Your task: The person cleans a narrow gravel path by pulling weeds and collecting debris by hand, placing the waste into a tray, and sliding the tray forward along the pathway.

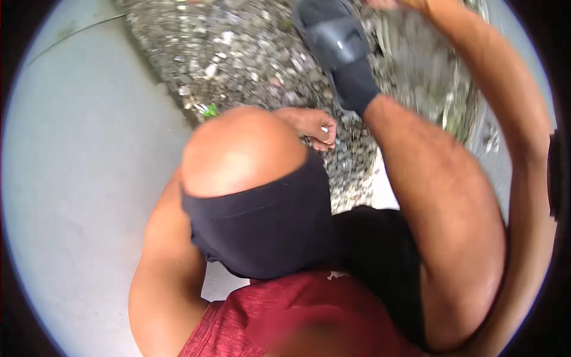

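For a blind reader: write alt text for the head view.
Looking down at a crouching person's bare knees: the left hand reaches past the left knee to the gravel, pinching something small. The right hand is raised and cut off by the top edge, near a dark sandal.

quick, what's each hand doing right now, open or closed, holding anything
Left hand: fingers curled by the knee over the gravel; holding something cannot be told.
Right hand: mostly cut off at the top edge; cannot be told.
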### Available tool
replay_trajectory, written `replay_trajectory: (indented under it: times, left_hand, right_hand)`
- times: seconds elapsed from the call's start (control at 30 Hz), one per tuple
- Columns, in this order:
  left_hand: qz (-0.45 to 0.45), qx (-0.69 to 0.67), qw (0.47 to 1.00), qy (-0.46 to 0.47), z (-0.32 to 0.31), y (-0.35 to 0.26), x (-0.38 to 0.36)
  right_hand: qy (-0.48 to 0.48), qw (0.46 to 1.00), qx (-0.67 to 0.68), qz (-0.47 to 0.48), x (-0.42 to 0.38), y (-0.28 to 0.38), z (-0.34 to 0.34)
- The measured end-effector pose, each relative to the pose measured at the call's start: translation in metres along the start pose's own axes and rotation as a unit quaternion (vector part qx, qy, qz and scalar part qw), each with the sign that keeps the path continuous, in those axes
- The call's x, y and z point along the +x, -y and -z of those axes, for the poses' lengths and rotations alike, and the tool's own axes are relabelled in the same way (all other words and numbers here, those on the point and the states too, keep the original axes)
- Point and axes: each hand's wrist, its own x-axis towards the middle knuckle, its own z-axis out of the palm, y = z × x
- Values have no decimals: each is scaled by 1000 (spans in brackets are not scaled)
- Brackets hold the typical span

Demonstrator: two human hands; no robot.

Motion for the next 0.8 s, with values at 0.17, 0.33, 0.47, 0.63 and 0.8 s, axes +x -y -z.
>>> replay_trajectory:
  times: [0.17,0.33,0.47,0.63,0.8]
  left_hand:
    - [18,-28,996,-77,66,-95,-55]
    - [-182,25,851,-492,108,-164,-184]
    - [-267,-113,562,-775,137,-157,-294]
    - [-76,31,552,-830,86,-130,-283]
    - [375,38,631,-678,19,-66,-240]
  right_hand:
    - [-65,997,-6,-34,-16,0,13]
    - [-119,990,57,-47,-21,2,6]
    - [-54,993,43,-99,-13,19,22]
    - [-23,995,5,-96,8,11,23]
    - [-19,998,-40,-42,21,5,28]
